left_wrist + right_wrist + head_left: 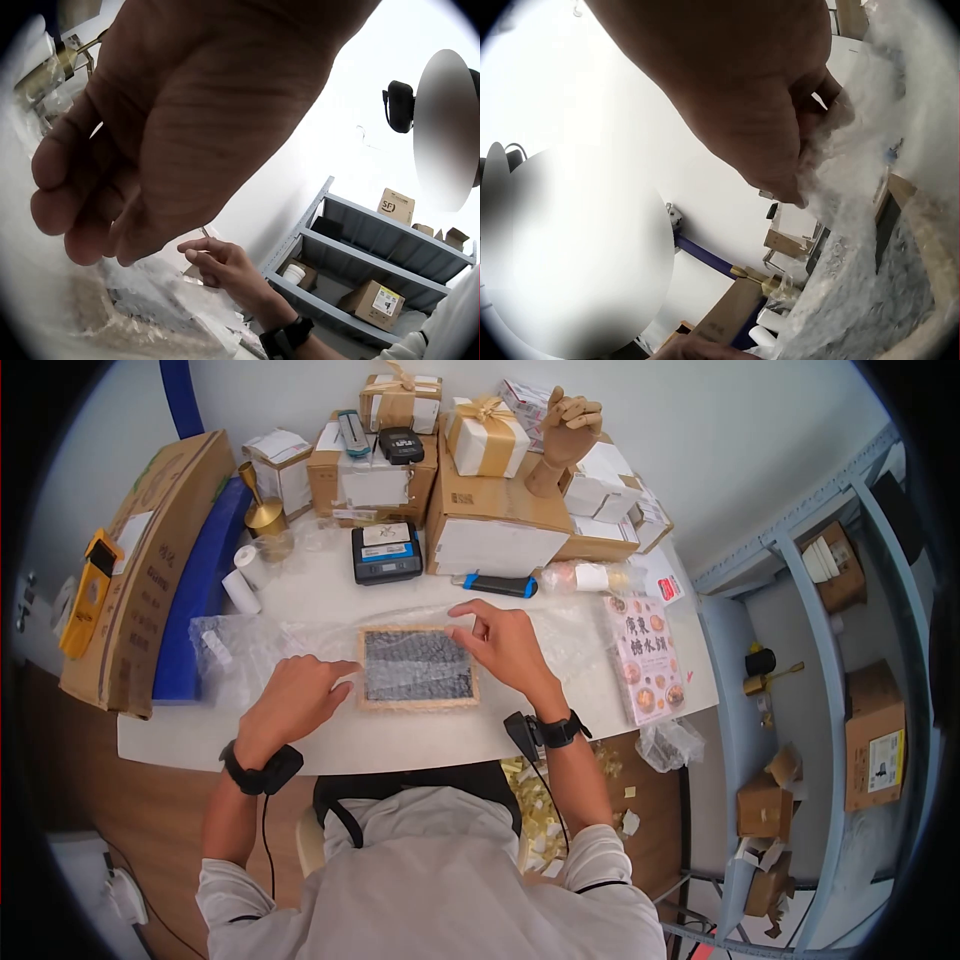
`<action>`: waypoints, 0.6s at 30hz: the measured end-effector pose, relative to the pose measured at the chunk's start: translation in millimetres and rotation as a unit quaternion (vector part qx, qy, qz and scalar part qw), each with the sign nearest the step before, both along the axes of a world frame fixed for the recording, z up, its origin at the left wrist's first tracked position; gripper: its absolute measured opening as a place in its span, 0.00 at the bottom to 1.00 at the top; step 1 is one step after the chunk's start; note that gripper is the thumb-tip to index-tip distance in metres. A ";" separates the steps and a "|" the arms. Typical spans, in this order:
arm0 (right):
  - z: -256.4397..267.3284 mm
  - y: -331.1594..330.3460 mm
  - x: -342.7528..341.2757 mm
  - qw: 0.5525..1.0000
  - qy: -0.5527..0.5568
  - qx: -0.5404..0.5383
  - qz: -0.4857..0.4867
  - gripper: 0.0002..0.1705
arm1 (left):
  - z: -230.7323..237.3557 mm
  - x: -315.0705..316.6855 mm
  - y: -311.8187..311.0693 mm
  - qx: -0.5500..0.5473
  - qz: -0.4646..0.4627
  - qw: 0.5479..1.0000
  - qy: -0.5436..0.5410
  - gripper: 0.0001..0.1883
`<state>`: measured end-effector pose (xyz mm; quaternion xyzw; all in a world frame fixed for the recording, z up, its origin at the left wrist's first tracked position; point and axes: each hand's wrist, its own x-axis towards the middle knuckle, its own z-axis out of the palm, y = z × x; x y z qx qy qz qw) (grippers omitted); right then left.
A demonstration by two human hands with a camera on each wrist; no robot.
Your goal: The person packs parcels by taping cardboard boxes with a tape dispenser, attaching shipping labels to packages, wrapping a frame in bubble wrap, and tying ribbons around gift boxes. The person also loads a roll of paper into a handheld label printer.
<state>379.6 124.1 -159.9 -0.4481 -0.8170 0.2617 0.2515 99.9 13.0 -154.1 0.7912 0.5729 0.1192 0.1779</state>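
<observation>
A rectangular frame with a light wooden border (420, 706) and a dark inner panel lies on the table, with clear bubble wrap (225, 650) spread beneath and around it. A strip of the wrap crosses the panel. My right hand (505, 648) is over the frame's upper right corner; in the right wrist view its thumb and fingers pinch a raised part of the wrap (855, 169). Beside the frame's left edge is my left hand (308, 695), index finger extended toward the border. In the left wrist view that hand's fingers (52, 161) bend loosely, holding nothing.
Behind the frame stand a small black label printer (387, 555), a blue and black box cutter (497, 585) and several cardboard boxes (500, 525). A pink illustrated book (645, 660) lies at the right. White rolls (240, 593) and a long carton (150, 570) flank the left side.
</observation>
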 end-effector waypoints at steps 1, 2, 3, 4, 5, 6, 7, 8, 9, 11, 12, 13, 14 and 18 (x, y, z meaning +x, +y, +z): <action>4.3 -6.3 4.0 1.000 0.000 -0.002 -0.002 0.12 | 1.9 -2.2 -2.5 0.006 0.023 0.999 0.023 0.15; 8.1 -11.6 8.7 0.998 -0.028 -0.028 0.055 0.13 | 1.7 -5.2 -4.4 0.005 0.022 0.999 0.022 0.15; 10.5 -15.9 13.1 0.991 -0.055 -0.054 0.112 0.15 | 1.3 -9.1 -6.0 -0.003 0.025 0.999 0.040 0.20; 11.8 -19.8 17.0 0.991 -0.055 -0.054 0.112 0.15 | 0.5 -12.5 -6.9 -0.011 0.028 0.998 0.057 0.26; 12.8 -23.4 20.7 0.987 -0.082 -0.055 0.125 0.16 | -0.9 -15.4 -7.3 -0.010 0.028 0.998 0.057 0.26; 13.1 -26.1 23.6 0.983 -0.109 -0.057 0.137 0.16 | -2.5 -18.0 -7.3 -0.042 0.038 0.996 0.064 0.30; 9.7 -26.8 26.9 0.983 -0.109 -0.056 0.137 0.16 | -3.9 -20.1 -7.0 -0.073 0.048 0.994 0.070 0.34; 2.9 -26.3 30.4 0.984 -0.134 -0.024 0.112 0.19 | -5.3 -21.5 -6.4 -0.073 0.047 0.994 0.071 0.34; -1.5 -26.0 32.3 0.983 -0.159 0.009 0.086 0.24 | -6.9 -22.4 -5.6 -0.075 0.053 0.992 0.080 0.34; -3.9 -25.6 31.0 0.982 -0.181 0.015 0.046 0.30 | -11.2 -23.9 -4.6 -0.078 0.058 0.991 0.091 0.34; -4.5 -25.7 30.4 0.979 -0.203 0.022 0.006 0.38 | -13.7 -24.4 -4.1 -0.055 0.069 0.992 0.085 0.30; -4.5 -25.5 30.1 0.979 -0.202 0.021 0.004 0.38 | -16.0 -24.9 -2.8 -0.031 0.080 0.993 0.079 0.26; -4.3 -25.1 29.4 0.988 -0.153 0.016 -0.002 0.42 | -18.2 -26.0 -0.8 -0.031 0.078 0.993 0.080 0.26; -10.8 -20.4 24.1 0.996 -0.003 0.083 -0.025 0.45 | -18.6 -28.8 11.0 0.006 0.171 0.985 0.039 0.14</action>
